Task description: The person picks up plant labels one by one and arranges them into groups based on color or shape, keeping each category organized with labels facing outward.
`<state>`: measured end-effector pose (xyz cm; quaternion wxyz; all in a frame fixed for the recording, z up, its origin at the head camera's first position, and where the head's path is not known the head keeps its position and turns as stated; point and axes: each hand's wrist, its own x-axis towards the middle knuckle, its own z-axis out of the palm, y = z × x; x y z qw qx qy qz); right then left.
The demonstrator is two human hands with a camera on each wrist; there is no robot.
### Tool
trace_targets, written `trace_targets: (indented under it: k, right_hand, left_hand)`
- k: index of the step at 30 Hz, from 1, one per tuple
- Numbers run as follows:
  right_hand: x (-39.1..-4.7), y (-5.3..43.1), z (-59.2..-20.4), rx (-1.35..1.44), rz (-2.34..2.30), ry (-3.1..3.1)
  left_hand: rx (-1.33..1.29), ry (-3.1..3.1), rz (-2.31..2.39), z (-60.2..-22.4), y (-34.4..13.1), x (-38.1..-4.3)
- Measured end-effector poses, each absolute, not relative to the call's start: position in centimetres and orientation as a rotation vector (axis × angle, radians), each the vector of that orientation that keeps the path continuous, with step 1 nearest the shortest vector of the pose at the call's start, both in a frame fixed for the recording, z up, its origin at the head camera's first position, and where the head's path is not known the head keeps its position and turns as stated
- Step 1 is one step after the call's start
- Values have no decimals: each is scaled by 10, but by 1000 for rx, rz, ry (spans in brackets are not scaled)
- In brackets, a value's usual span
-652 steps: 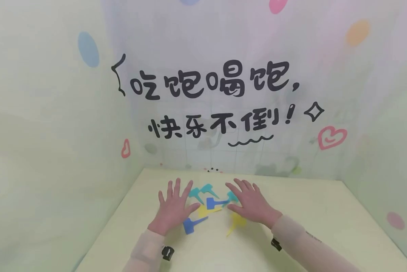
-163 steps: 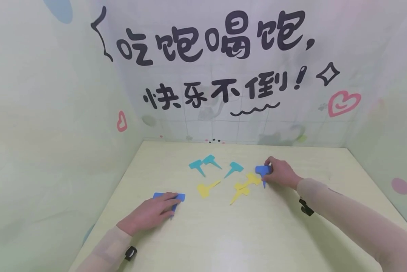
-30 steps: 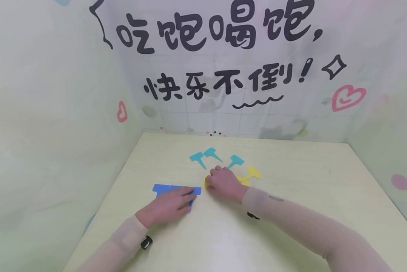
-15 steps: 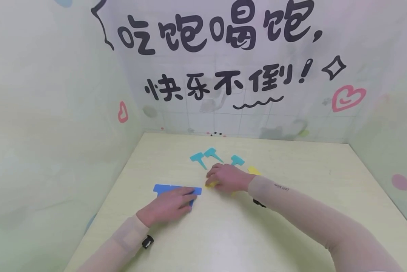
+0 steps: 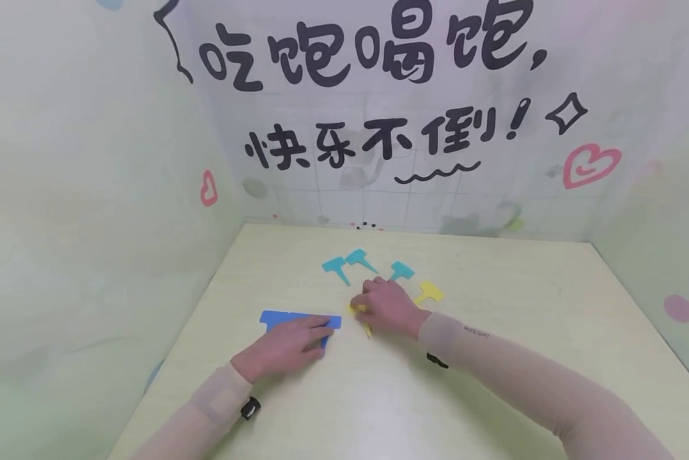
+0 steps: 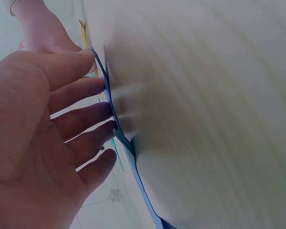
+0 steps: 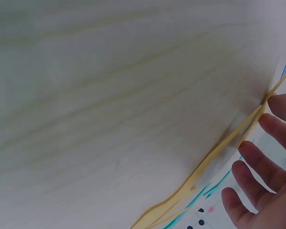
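Note:
Blue T-shaped plant labels [image 5: 275, 317] lie side by side on the table, their heads forming one straight top edge. My left hand [image 5: 289, 345] rests on them with its fingers extended, covering most of their stems. In the left wrist view the fingertips [image 6: 102, 112] touch the blue strip. Just to the right, my right hand [image 5: 387, 305] pinches a yellow T-shaped plant label [image 5: 358, 310] by its head. Its stem points toward the front, and the hand hides part of it. Another yellow label [image 5: 431, 291] lies behind the right wrist.
Beyond the right hand lie teal labels: one at the left [image 5: 334, 264], one in the middle [image 5: 357, 257] and one at the right [image 5: 402, 270], partly covered by the hand. Printed curtains [image 5: 356, 204] enclose the table [image 5: 379, 409] at the back and sides.
The right hand, earlier on a blue label at the right, now handles a yellow one, whose stem has swung toward the front. Blue labels have come together under the left hand, which lately stays still.

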<state>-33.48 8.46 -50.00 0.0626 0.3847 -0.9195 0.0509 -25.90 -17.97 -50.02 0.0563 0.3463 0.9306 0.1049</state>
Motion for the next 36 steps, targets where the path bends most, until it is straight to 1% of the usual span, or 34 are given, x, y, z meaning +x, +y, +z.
trace_targets:
  k: [5, 10, 24, 29, 36]
  right_hand:
    - [-345, 91, -495, 1069, 263, -2942]
    - [-354, 107, -491, 1068, 320, -3020]
    - [-336, 102, -489, 934, 247, -3138]
    - [-329, 96, -483, 799, 359, -3186]
    - [-325, 87, -483, 653, 753, -3153]
  left_hand:
    - [1048, 2818, 326, -498, -181, -260]
    - [1044, 2802, 327, -494, -180, -260]
    - [1021, 2795, 336, -495, -180, -262]
    - [1061, 2808, 342, -494, -180, -263]
    - [1048, 2807, 340, -494, -180, -262]
